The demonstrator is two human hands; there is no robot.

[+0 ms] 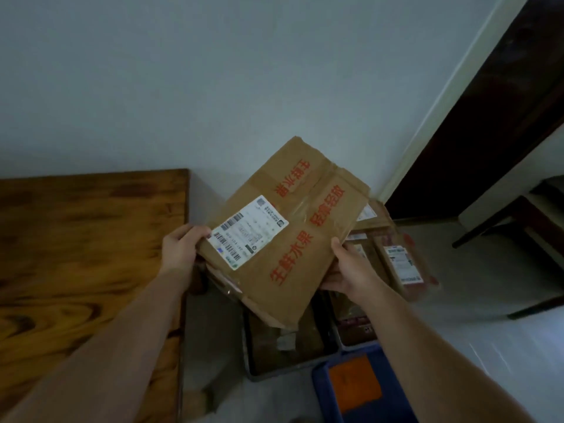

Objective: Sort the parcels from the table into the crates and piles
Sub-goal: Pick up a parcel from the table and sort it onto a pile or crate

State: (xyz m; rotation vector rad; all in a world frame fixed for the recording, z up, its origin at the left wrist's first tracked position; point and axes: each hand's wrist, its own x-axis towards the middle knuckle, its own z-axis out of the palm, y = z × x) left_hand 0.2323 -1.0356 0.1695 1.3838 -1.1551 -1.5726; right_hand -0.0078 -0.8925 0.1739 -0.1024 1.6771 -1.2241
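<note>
I hold a flat brown cardboard parcel (293, 227) with red printed characters and a white shipping label, tilted in the air above the crates. My left hand (180, 248) grips its left edge beside the label, thumb on top. My right hand (351, 270) grips its lower right edge, fingers underneath. Below the parcel stands a grey crate (259, 355) with brown parcels inside. A blue crate (366, 392) at the lower right holds an orange parcel (355, 383). A pile of brown and red parcels (403, 264) lies on the floor to the right.
The wooden table (85, 254) fills the left side, its right edge next to the crates. A white wall stands behind. A dark door (488, 132) is at the upper right, and dark furniture legs (503, 221) stand on the pale floor at the far right.
</note>
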